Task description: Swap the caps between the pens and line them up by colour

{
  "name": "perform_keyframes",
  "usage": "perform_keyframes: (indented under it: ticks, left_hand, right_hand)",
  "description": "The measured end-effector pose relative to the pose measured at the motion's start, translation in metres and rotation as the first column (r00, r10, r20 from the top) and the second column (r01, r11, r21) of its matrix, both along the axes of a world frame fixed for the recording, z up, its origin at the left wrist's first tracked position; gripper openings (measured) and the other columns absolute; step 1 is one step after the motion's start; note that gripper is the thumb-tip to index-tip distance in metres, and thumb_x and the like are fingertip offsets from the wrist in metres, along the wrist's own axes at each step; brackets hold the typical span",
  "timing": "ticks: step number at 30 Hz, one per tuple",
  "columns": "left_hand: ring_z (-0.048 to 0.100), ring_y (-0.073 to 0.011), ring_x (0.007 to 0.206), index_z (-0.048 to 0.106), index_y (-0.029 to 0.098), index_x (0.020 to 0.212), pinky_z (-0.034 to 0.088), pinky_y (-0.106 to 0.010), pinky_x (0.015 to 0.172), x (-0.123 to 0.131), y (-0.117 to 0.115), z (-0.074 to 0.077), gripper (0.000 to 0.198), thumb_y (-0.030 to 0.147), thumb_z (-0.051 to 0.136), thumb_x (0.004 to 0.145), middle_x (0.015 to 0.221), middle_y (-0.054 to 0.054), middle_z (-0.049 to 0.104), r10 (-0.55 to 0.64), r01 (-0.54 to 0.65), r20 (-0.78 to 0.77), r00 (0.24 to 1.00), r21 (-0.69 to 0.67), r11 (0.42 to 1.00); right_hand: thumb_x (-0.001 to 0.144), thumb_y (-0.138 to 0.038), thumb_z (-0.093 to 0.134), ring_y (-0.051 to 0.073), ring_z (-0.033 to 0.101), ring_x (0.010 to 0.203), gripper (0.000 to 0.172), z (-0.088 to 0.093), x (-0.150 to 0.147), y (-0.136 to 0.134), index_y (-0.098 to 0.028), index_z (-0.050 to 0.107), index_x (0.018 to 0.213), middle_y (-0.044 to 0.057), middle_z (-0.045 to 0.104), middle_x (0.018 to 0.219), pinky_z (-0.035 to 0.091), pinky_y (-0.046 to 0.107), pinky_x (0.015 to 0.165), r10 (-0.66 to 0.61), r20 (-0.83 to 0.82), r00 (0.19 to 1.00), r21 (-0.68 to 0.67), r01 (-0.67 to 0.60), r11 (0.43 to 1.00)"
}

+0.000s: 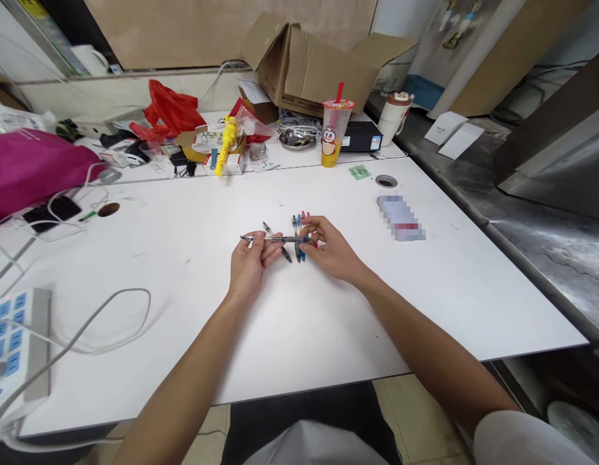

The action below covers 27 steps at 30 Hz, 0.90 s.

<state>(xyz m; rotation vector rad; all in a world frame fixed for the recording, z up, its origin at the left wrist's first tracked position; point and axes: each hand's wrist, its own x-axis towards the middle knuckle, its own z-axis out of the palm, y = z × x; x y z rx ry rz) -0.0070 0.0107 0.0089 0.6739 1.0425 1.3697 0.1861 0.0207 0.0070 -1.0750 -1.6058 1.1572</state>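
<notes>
In the head view, you are working over a white table (183,336), with both hands meeting at a slim pen (273,239) that you are holding just above the surface, near the middle of the table. Your left hand (248,265) is closing on the pen, thumb pressing the barrel against the fingers. Your right hand (328,250) is curling around the other end; whether those fingers are clamping it or merely touching, you cannot tell from here.

The pen's long axis is running left to right, nearly level and roughly in line with the table's near edge. A narrow, silvery end is pointing left, past your left thumb; the right end is hiding among your fingers, so which one is the writing tip is not showing.

In all likelihood you are handling something light and stiff, its smooth barrel a little slippery and liable to roll, its thin ends the most delicate part. The thicker grey section toward the right is probably offering the surest hold, with the mid-barrel suiting a second pinch.

Below, a dark pen (286,256) is lying aslant, its far end leaning left. Just beside it, a row of pens (297,250), dark, blue and pinkish, is pointing away from you, partly behind your right hand.
</notes>
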Motion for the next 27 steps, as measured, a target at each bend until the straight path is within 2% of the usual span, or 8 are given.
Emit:
perform_keyframes:
  ticks: [6, 9, 11, 14, 16, 20, 24, 27]
  left_hand:
    - [0.079, -0.0183, 0.086, 0.058, 0.016, 0.099, 0.062, -0.032, 0.088, 0.003, -0.002, -0.002, 0.024, 0.037, 0.07, 0.095, 0.104, -0.016, 0.079, 0.01, -0.01, -0.021, 1.0, -0.009, 1.0]
    - [0.079, -0.0181, 0.086, 0.058, 0.016, 0.099, 0.062, -0.031, 0.086, 0.004, -0.002, -0.003, 0.024, 0.036, 0.069, 0.096, 0.103, -0.015, 0.079, 0.017, -0.017, -0.015, 1.0, -0.013, 1.0]
    - [0.079, -0.018, 0.086, 0.058, 0.016, 0.098, 0.063, -0.03, 0.085, 0.003, -0.002, -0.004, 0.022, 0.036, 0.067, 0.097, 0.103, -0.015, 0.079, 0.027, -0.027, 0.001, 1.0, -0.025, 0.999]
    - [0.078, -0.0178, 0.087, 0.059, 0.015, 0.091, 0.063, -0.028, 0.083, -0.001, 0.0, -0.004, 0.024, 0.038, 0.063, 0.1, 0.104, -0.015, 0.078, 0.043, -0.041, 0.033, 0.999, -0.049, 0.998]
    - [0.078, -0.0174, 0.087, 0.059, 0.015, 0.089, 0.063, -0.028, 0.083, -0.002, 0.0, -0.004, 0.025, 0.038, 0.061, 0.101, 0.104, -0.015, 0.077, 0.047, -0.043, 0.059, 0.997, -0.058, 0.997]
    - [0.078, -0.0163, 0.087, 0.057, 0.017, 0.091, 0.063, -0.027, 0.086, -0.004, 0.0, -0.002, 0.02, 0.034, 0.06, 0.102, 0.1, -0.011, 0.077, 0.042, -0.036, 0.107, 0.993, -0.058, 0.998]
    - [0.078, -0.0158, 0.088, 0.054, 0.019, 0.091, 0.062, -0.026, 0.086, -0.007, 0.001, -0.001, 0.02, 0.034, 0.058, 0.103, 0.102, -0.01, 0.077, 0.09, -0.083, 0.127, 0.988, -0.058, 0.995]
    - [0.078, -0.0159, 0.09, 0.053, 0.019, 0.091, 0.06, -0.024, 0.08, -0.012, 0.004, -0.001, 0.02, 0.034, 0.055, 0.104, 0.103, -0.009, 0.076, 0.135, -0.129, 0.126, 0.983, -0.058, 0.99]
  right_hand:
    - [0.088, -0.038, 0.069, 0.015, 0.06, 0.084, 0.039, -0.004, -0.004, 0.0, -0.02, 0.061, 0.121, 0.007, 0.067, 0.109, 0.05, 0.033, 0.079, -0.028, 0.04, 0.999, -0.02, 0.029, 0.999]
    - [0.091, -0.041, 0.065, 0.016, 0.06, 0.081, 0.03, -0.004, -0.006, -0.001, -0.02, 0.068, 0.112, 0.005, 0.069, 0.098, 0.049, 0.034, 0.078, -0.023, 0.074, 0.997, -0.043, 0.026, 0.999]
    - [0.092, -0.038, 0.064, 0.017, 0.06, 0.084, 0.02, -0.003, -0.005, -0.002, -0.022, 0.072, 0.101, 0.005, 0.07, 0.096, 0.049, 0.033, 0.077, -0.054, 0.079, 0.995, 0.014, 0.053, 0.998]
    - [0.089, -0.03, 0.066, 0.018, 0.061, 0.091, 0.009, 0.001, -0.002, -0.003, -0.024, 0.072, 0.089, 0.005, 0.069, 0.106, 0.048, 0.031, 0.074, -0.091, 0.062, 0.994, 0.156, 0.08, 0.985]
    - [0.089, -0.03, 0.066, 0.017, 0.061, 0.088, 0.009, 0.004, 0.0, -0.003, -0.025, 0.073, 0.09, 0.005, 0.069, 0.106, 0.049, 0.031, 0.071, -0.075, 0.061, 0.995, 0.171, 0.064, 0.983]
    - [0.089, -0.039, 0.071, 0.017, 0.061, 0.081, 0.021, 0.007, 0.003, -0.004, -0.025, 0.074, 0.104, 0.005, 0.071, 0.099, 0.049, 0.031, 0.068, -0.075, 0.056, 0.996, 0.089, 0.07, 0.994]
    - [0.086, -0.042, 0.074, 0.016, 0.059, 0.076, 0.026, 0.008, 0.007, -0.001, -0.022, 0.074, 0.102, 0.005, 0.07, 0.092, 0.048, 0.031, 0.063, -0.13, 0.026, 0.991, 0.09, 0.128, 0.988]
    - [0.084, -0.042, 0.076, 0.016, 0.06, 0.074, 0.026, 0.012, 0.015, 0.003, -0.02, 0.072, 0.098, 0.005, 0.07, 0.087, 0.048, 0.03, 0.063, -0.155, -0.014, 0.988, 0.105, 0.156, 0.982]
